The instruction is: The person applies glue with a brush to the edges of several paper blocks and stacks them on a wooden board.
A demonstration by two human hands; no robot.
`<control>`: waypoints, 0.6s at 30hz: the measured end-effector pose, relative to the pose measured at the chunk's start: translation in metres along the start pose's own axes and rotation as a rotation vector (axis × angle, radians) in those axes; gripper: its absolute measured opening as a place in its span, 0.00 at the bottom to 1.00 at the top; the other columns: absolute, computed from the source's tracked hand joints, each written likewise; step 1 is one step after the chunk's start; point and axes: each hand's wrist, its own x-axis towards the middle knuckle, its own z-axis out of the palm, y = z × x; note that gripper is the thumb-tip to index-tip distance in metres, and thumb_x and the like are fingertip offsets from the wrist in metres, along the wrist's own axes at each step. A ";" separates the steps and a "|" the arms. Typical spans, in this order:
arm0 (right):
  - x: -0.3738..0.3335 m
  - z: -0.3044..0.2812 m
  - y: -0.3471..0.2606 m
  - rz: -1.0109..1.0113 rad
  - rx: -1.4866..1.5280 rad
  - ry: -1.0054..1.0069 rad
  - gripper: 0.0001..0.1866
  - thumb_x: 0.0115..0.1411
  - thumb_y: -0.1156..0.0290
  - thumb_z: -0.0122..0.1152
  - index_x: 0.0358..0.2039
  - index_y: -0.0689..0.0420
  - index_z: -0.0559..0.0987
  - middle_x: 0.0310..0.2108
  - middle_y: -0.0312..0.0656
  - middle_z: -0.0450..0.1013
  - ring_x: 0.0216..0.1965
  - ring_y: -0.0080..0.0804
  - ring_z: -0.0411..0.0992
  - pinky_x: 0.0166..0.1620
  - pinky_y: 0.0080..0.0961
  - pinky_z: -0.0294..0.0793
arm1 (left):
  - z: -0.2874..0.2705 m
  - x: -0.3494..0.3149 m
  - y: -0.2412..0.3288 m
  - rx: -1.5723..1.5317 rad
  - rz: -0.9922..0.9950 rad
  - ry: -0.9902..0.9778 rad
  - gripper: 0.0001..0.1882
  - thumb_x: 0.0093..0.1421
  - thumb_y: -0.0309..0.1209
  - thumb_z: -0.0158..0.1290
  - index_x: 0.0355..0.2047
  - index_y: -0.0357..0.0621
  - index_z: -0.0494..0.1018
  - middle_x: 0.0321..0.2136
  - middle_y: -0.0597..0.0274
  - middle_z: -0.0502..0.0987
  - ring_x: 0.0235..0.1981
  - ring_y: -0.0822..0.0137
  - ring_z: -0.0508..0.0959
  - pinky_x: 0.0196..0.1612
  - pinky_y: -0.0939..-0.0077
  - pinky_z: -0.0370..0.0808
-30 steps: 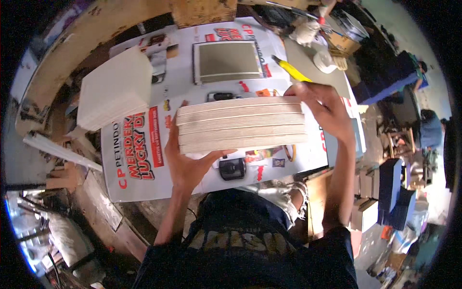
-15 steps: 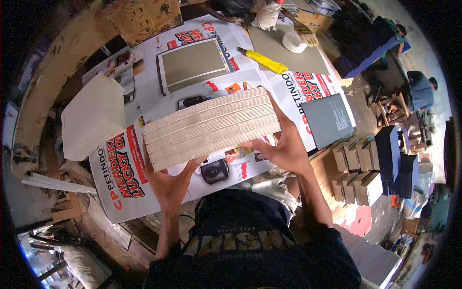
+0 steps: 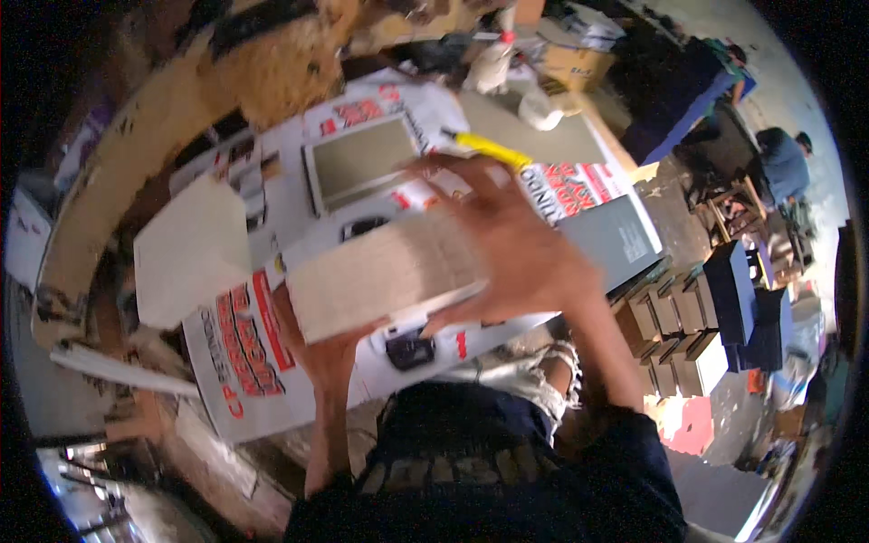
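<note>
**Right hand (image 3: 525,249) comes over the paper block (image 3: 389,271)**

The block, its pale ridged face upward, is held above the near middle of the table (image 3: 281,398). Half a second ago the right hand clasped its right end from below; now that hand is up over the same end, fingers spread wide, reaching past the far edge. Motion blurs them, so I cannot tell whether they press on the paper. The left hand (image 3: 330,357) stays at the left end, thumb along the near edge, fingers gripping round the side. That suggests the left now carries most of the load while the right shifts its hold. To the left stands a white paper stack (image 3: 195,253); farther off lie a grey panel (image 3: 362,158) and, right of it, a yellow cutter (image 3: 489,149).
</note>
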 end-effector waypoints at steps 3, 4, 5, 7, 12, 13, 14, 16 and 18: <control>0.030 0.019 -0.010 -0.179 -0.178 -0.185 0.62 0.32 0.42 0.75 0.66 0.58 0.60 0.60 0.53 0.63 0.62 0.50 0.63 0.64 0.43 0.57 | 0.003 0.005 0.006 -0.001 -0.020 0.059 0.52 0.27 0.27 0.79 0.54 0.37 0.62 0.48 0.55 0.72 0.48 0.60 0.75 0.52 0.64 0.76; 0.039 0.028 -0.010 -0.228 -0.275 -0.265 0.59 0.34 0.43 0.74 0.65 0.56 0.61 0.58 0.53 0.65 0.61 0.48 0.63 0.62 0.43 0.59 | 0.000 0.005 0.008 -0.009 -0.044 0.075 0.52 0.27 0.27 0.79 0.54 0.37 0.62 0.49 0.55 0.72 0.48 0.59 0.75 0.52 0.64 0.76; 0.042 0.034 -0.005 -0.177 -0.192 -0.351 0.56 0.35 0.45 0.74 0.64 0.56 0.62 0.55 0.52 0.67 0.59 0.49 0.65 0.60 0.45 0.61 | 0.002 0.002 0.007 -0.024 -0.088 0.073 0.52 0.26 0.26 0.79 0.54 0.37 0.62 0.49 0.55 0.72 0.48 0.59 0.75 0.53 0.64 0.76; 0.046 0.036 0.005 -0.078 -0.021 -0.517 0.51 0.37 0.48 0.73 0.61 0.55 0.65 0.50 0.50 0.70 0.54 0.50 0.70 0.56 0.47 0.64 | 0.009 0.005 0.003 -0.107 -0.144 0.041 0.53 0.26 0.25 0.79 0.54 0.37 0.63 0.49 0.55 0.72 0.48 0.59 0.75 0.53 0.63 0.76; 0.020 0.024 -0.005 0.029 0.007 -0.287 0.40 0.40 0.51 0.72 0.52 0.56 0.69 0.36 0.47 0.74 0.38 0.50 0.75 0.43 0.45 0.72 | 0.000 0.010 0.014 0.041 0.002 0.037 0.55 0.33 0.35 0.78 0.59 0.37 0.58 0.55 0.51 0.67 0.56 0.56 0.70 0.60 0.58 0.70; 0.013 0.021 -0.006 0.064 0.052 -0.224 0.39 0.40 0.50 0.73 0.50 0.57 0.70 0.35 0.48 0.74 0.35 0.50 0.76 0.40 0.44 0.73 | -0.002 0.011 0.016 0.249 0.081 0.063 0.56 0.34 0.37 0.77 0.61 0.37 0.57 0.56 0.51 0.66 0.57 0.56 0.69 0.61 0.57 0.68; 0.008 0.018 -0.008 0.097 0.144 -0.116 0.39 0.40 0.51 0.73 0.50 0.58 0.70 0.35 0.50 0.75 0.36 0.51 0.76 0.40 0.45 0.74 | -0.006 0.014 0.012 0.203 0.084 0.082 0.57 0.35 0.38 0.77 0.61 0.37 0.56 0.57 0.50 0.65 0.58 0.55 0.67 0.62 0.57 0.66; -0.004 0.012 -0.010 0.192 0.323 0.091 0.39 0.40 0.52 0.73 0.49 0.61 0.71 0.35 0.54 0.76 0.36 0.54 0.77 0.41 0.47 0.76 | -0.010 0.019 0.001 0.093 0.086 0.096 0.58 0.36 0.41 0.76 0.63 0.37 0.55 0.60 0.50 0.62 0.61 0.54 0.64 0.63 0.56 0.64; -0.012 0.015 -0.013 0.264 0.527 0.225 0.40 0.39 0.52 0.78 0.48 0.62 0.72 0.33 0.50 0.76 0.33 0.47 0.77 0.40 0.40 0.76 | -0.005 0.024 0.003 -0.239 0.047 -0.030 0.55 0.35 0.41 0.77 0.61 0.35 0.60 0.57 0.50 0.67 0.57 0.55 0.69 0.59 0.60 0.68</control>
